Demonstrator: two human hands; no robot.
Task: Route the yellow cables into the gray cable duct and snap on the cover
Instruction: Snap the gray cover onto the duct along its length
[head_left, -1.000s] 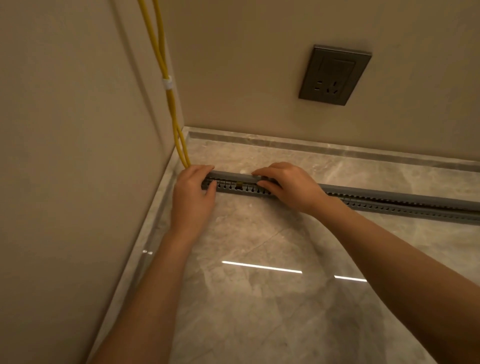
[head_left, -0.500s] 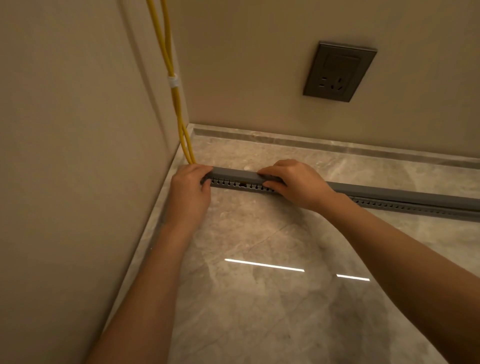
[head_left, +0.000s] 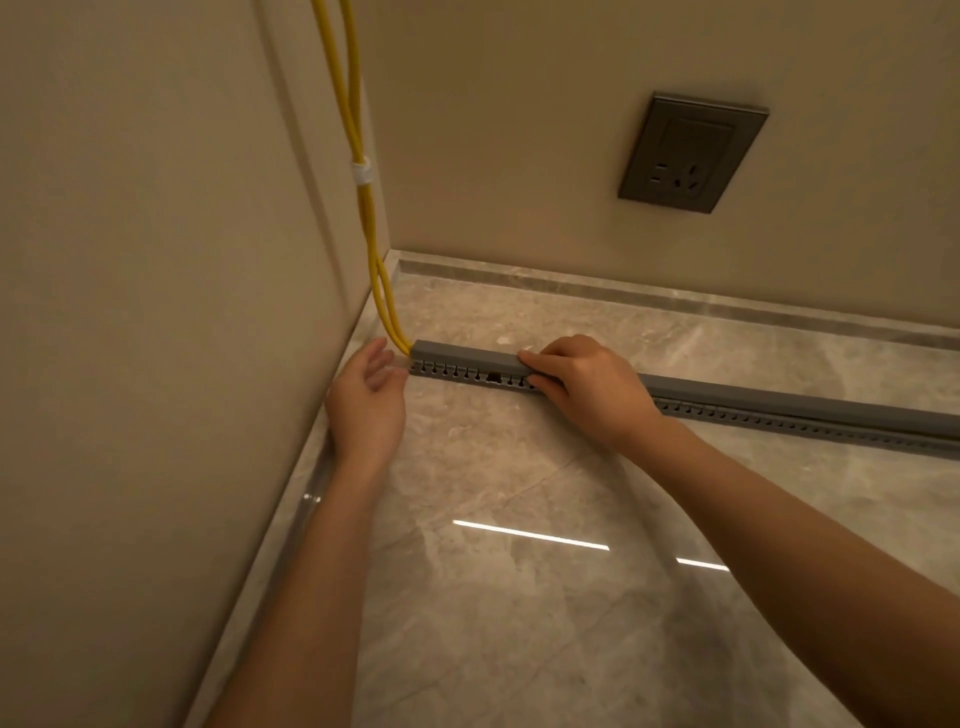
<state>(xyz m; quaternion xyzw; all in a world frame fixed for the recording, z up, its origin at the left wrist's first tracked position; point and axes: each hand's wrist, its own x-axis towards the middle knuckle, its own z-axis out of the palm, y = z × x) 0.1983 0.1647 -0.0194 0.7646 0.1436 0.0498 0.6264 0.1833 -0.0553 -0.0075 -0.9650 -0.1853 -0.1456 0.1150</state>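
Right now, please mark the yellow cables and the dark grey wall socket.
yellow cables (head_left: 367, 228): head view, lower stretch of the pair.
dark grey wall socket (head_left: 691, 153): head view, centre of its plate.

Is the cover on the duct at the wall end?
On: the cover sits flat atop the slotted duct up to the right hand. Whether clicked, cannot tell.

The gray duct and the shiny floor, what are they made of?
The gray duct looks like matte plastic: thin, evenly coloured, with neat slots along its side. The floor looks like polished stone or stone-look tile: veined, and glossy enough to mirror light strips.
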